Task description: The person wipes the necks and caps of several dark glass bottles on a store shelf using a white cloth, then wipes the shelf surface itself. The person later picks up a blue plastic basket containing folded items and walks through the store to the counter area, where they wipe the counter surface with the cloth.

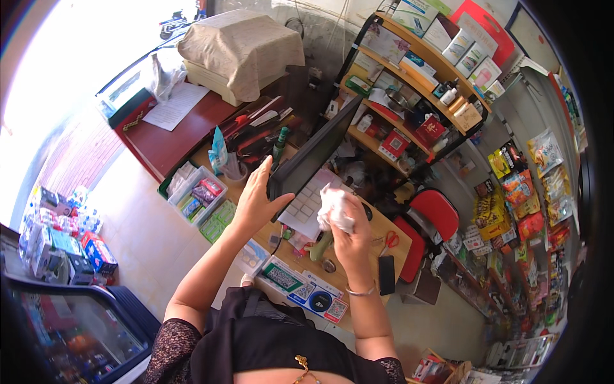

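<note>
My left hand is at the near edge of a black flat-screen monitor, thumb spread from the fingers. Whether it presses on the frame I cannot tell; nothing is in its grasp. In my right hand is a crumpled white cloth or tissue, raised on the screen side of the monitor. Below it, a white keyboard lies on the wooden desk, partly hidden by the monitor and the cloth. A computer mouse shows just beyond the right hand.
Red-handled scissors and a black phone lie at the desk's right. Printed code stands line the front edge. A clear bin of small packets sits left. A red chair stands right, before snack racks.
</note>
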